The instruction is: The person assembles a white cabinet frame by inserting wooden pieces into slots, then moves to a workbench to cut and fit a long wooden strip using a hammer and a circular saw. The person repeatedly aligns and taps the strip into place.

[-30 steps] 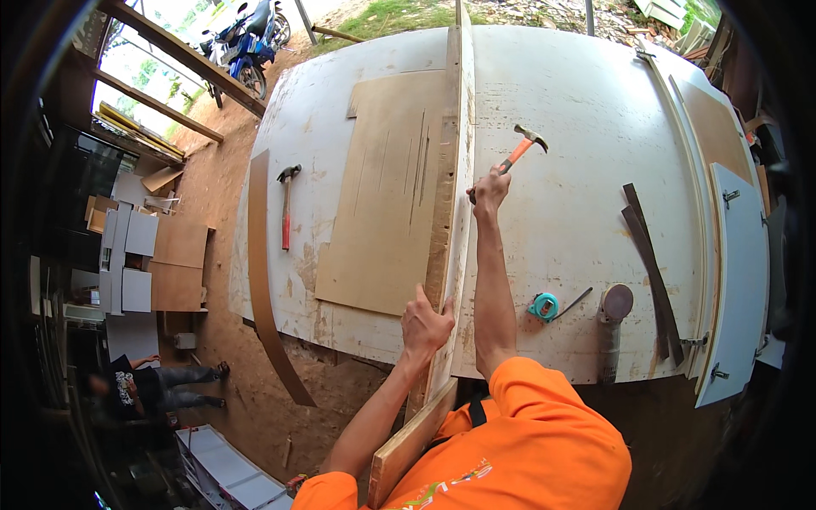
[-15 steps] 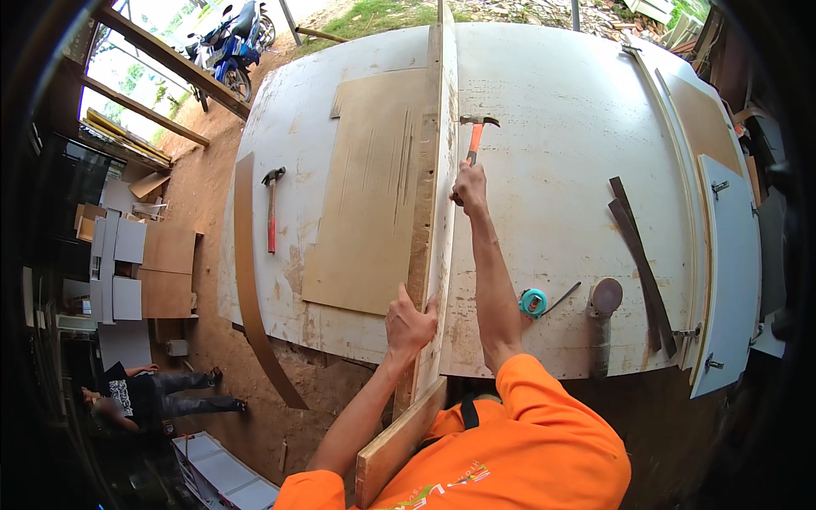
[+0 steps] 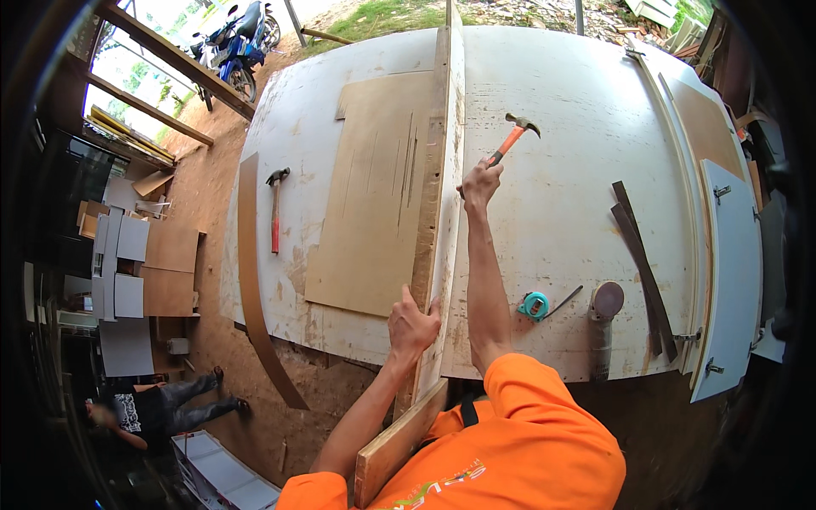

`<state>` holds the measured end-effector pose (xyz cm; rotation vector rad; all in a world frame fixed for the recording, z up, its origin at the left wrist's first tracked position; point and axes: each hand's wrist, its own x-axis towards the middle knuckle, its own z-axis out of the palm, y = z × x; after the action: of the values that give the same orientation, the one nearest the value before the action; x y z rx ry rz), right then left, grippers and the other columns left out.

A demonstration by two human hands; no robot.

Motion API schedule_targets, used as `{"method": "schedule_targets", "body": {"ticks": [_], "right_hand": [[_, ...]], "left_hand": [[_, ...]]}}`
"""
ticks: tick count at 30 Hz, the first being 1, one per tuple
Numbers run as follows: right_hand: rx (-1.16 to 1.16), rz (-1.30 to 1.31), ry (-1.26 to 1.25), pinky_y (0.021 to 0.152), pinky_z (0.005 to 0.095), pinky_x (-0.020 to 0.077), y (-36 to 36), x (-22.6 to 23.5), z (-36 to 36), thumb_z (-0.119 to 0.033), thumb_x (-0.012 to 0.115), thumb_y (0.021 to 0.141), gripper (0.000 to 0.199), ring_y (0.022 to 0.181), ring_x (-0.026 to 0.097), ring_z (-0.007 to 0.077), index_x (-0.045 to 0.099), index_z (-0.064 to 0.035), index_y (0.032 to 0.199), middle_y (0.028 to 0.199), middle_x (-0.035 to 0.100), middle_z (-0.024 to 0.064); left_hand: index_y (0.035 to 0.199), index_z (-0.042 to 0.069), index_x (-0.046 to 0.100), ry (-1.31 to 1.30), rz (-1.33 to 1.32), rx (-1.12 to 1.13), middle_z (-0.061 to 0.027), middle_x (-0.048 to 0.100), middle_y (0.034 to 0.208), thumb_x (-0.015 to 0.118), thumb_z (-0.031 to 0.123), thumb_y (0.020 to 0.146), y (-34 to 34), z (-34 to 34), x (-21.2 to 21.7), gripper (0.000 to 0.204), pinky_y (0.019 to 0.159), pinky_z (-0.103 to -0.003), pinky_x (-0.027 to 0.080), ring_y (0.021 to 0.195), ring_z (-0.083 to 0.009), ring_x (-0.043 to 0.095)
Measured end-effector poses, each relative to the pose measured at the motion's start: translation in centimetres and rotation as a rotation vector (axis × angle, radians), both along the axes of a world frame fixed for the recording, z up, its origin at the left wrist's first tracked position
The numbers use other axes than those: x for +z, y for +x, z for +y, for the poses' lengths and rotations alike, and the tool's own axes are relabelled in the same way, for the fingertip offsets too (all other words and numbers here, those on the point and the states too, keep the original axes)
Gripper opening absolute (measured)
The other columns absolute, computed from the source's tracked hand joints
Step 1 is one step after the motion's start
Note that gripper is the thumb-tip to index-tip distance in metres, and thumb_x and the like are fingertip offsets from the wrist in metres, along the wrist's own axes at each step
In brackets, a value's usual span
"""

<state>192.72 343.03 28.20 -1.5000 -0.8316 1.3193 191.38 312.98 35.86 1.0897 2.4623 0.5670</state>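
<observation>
A long narrow wooden board (image 3: 439, 183) stands on its edge across the white work table (image 3: 561, 221), running from my chest to the far side. My left hand (image 3: 413, 325) grips this board near its close end. My right hand (image 3: 480, 183) holds an orange-handled claw hammer (image 3: 512, 138) raised just right of the board, about halfway along it. A flat brown panel (image 3: 374, 195) lies on the table left of the board.
A second hammer (image 3: 275, 206) with a red handle lies at the table's left. A teal tape measure (image 3: 535, 305), a round-headed tool (image 3: 604, 310) and dark strips (image 3: 639, 255) lie at right. A curved brown strip (image 3: 253, 280) leans on the left edge. A person (image 3: 149, 412) crouches lower left.
My right hand swung the hammer down toward the board half a second ago and has lifted it again. The view shifted slightly. My left hand kept its grip on the board.
</observation>
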Motion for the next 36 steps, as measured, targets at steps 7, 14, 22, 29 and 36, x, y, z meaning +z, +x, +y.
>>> {"method": "schedule_targets", "body": {"ticks": [7, 14, 22, 29, 36], "right_hand": [[0.082, -0.023, -0.050, 0.044, 0.0394, 0.0575, 1.5, -0.3, 1.1, -0.033, 0.045, 0.104, 0.043, 0.058, 0.066, 0.0292, 0.050, 0.0097, 0.108, 0.086, 0.062, 0.0209], [0.310, -0.070, -0.090, 0.046, 0.0426, 0.0582, 0.2, -1.8, 0.5, -0.032, 0.043, 0.104, 0.043, 0.058, 0.067, 0.0310, 0.051, 0.0102, 0.108, 0.086, 0.064, 0.0232], [0.305, -0.035, -0.085, 0.040, 0.0380, 0.0543, 1.3, -1.1, 0.1, -0.032, 0.046, 0.104, 0.035, 0.050, 0.057, 0.0210, 0.046, 0.0029, 0.108, 0.075, 0.056, 0.0119], [0.428, 0.056, -0.140, 0.040, 0.0365, 0.0508, 3.4, -1.5, 1.3, -0.029, 0.048, 0.103, 0.030, 0.045, 0.052, 0.0177, 0.047, 0.0006, 0.102, 0.065, 0.051, 0.0062], [0.251, -0.060, 0.093, 0.038, 0.0334, 0.0468, 16.3, 1.4, -4.6, -0.026, 0.053, 0.102, 0.024, 0.043, 0.052, 0.0149, 0.049, -0.0020, 0.105, 0.062, 0.050, 0.0038]], "left_hand": [[0.132, -0.020, 0.049, 0.015, -0.011, -0.013, -0.0394, 0.067, 0.095, 0.072, 0.033, 0.087, -0.2, 0.1, 0.0, 0.073, 0.086, -0.053, 0.055, 0.093, -0.0514, 0.069], [0.132, -0.021, 0.048, 0.014, 0.052, -0.017, -0.0383, 0.068, 0.093, 0.072, 0.033, 0.087, 0.1, 0.3, 0.2, 0.075, 0.086, -0.052, 0.055, 0.092, -0.0512, 0.069], [0.132, -0.021, 0.048, -0.014, 0.004, 0.007, -0.0400, 0.067, 0.096, 0.072, 0.033, 0.087, -0.1, 0.1, 0.0, 0.074, 0.086, -0.051, 0.055, 0.094, -0.0510, 0.069], [0.132, -0.022, 0.048, -0.005, 0.058, -0.027, -0.0403, 0.067, 0.096, 0.072, 0.034, 0.087, -0.1, -0.1, 0.0, 0.075, 0.086, -0.051, 0.055, 0.094, -0.0509, 0.069], [0.133, -0.022, 0.047, 0.074, 0.033, -0.035, -0.0384, 0.068, 0.092, 0.071, 0.032, 0.087, -0.4, -0.7, -0.3, 0.075, 0.085, -0.052, 0.056, 0.090, -0.0511, 0.069]]}}
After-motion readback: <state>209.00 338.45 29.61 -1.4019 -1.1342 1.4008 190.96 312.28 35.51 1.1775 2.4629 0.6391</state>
